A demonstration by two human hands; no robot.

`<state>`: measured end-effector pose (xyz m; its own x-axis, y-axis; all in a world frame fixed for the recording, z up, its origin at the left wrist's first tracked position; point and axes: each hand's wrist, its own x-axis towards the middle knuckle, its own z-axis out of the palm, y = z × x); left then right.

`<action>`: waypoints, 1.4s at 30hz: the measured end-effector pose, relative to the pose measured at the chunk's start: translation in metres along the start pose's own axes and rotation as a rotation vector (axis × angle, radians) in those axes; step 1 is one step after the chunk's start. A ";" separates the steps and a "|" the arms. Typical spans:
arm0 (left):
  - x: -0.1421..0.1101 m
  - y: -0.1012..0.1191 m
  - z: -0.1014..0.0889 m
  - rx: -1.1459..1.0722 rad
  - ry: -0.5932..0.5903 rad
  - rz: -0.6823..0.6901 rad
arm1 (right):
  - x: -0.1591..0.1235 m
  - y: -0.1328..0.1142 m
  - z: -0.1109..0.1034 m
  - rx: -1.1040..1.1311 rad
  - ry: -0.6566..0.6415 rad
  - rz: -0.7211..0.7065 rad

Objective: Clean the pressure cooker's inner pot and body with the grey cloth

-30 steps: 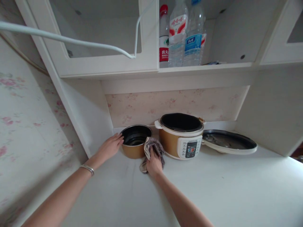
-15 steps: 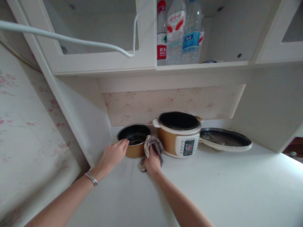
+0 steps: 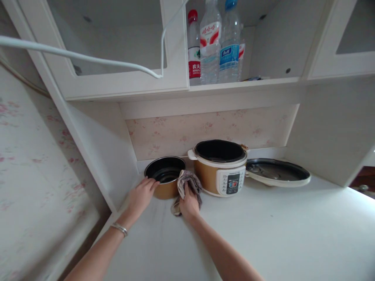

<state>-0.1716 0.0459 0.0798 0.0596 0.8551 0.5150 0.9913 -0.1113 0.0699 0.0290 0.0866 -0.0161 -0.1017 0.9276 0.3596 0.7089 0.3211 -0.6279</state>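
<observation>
right now the left hand [image 3: 141,195] rests against the near outer wall of the inner pot [image 3: 165,176], fingertips on its gold side just below the rim, fingers loosely curved rather than clamped around anything. the pot stands upright on the white countertop [image 3: 263,230], its dark inside showing, in the back corner just left of the electric pressure cooker [image 3: 219,168]. the right hand [image 3: 189,203] is closed on a grey dishcloth [image 3: 187,183], bunched up and pressed down onto the counter in the gap between the pot and the cooker; the cloth's upper folds touch the pot's right side. the cooker is open with its control panel facing forward, and its lid [image 3: 277,171] lies upside down on the counter just to the right. a bracelet [image 3: 119,228] sits on the left wrist. on the shelf above stand 3 plastic water bottles [image 3: 218,47], and a white cable [image 3: 88,56] runs across the cabinet front.
</observation>
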 end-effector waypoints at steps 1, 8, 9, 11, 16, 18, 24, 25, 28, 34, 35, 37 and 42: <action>-0.002 0.010 -0.004 0.001 -0.008 -0.003 | 0.000 0.000 0.000 -0.001 0.002 0.000; 0.017 -0.025 -0.008 -0.134 -0.069 0.124 | 0.000 0.000 -0.001 -0.013 -0.018 -0.020; 0.022 -0.039 -0.005 -0.109 -0.089 0.123 | 0.000 -0.001 -0.002 -0.013 -0.024 -0.018; 0.029 -0.060 0.002 -0.074 -0.143 0.100 | 0.000 -0.002 -0.004 -0.012 -0.026 -0.009; 0.023 -0.048 0.006 -0.074 -0.124 0.040 | 0.000 -0.003 -0.006 -0.011 -0.017 -0.002; 0.015 -0.023 -0.002 -0.038 -0.104 0.022 | 0.000 -0.003 -0.006 -0.010 -0.005 -0.003; 0.001 0.027 -0.024 0.030 -0.141 0.067 | -0.001 -0.002 -0.002 -0.008 -0.010 0.010; 0.000 0.028 -0.024 0.023 -0.145 0.075 | -0.001 -0.002 -0.002 -0.012 -0.007 0.006; 0.001 0.025 -0.021 0.011 -0.143 0.090 | -0.004 -0.005 -0.004 -0.020 0.009 -0.018; 0.001 0.017 -0.016 -0.005 -0.164 0.070 | -0.017 -0.015 -0.012 0.013 -0.042 -0.017; 0.001 0.015 -0.015 -0.021 -0.166 0.056 | -0.019 -0.018 -0.014 0.020 -0.044 -0.014; -0.001 0.009 -0.010 -0.071 -0.178 0.015 | -0.024 -0.023 -0.016 0.037 -0.050 -0.021; -0.013 0.001 0.011 -0.287 -0.127 -0.103 | -0.029 -0.040 -0.036 0.204 -0.125 0.034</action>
<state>-0.1703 0.0402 0.0642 -0.0071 0.9234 0.3838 0.9203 -0.1441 0.3636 0.0286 0.0399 0.0229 -0.1747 0.9508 0.2558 0.5588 0.3096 -0.7693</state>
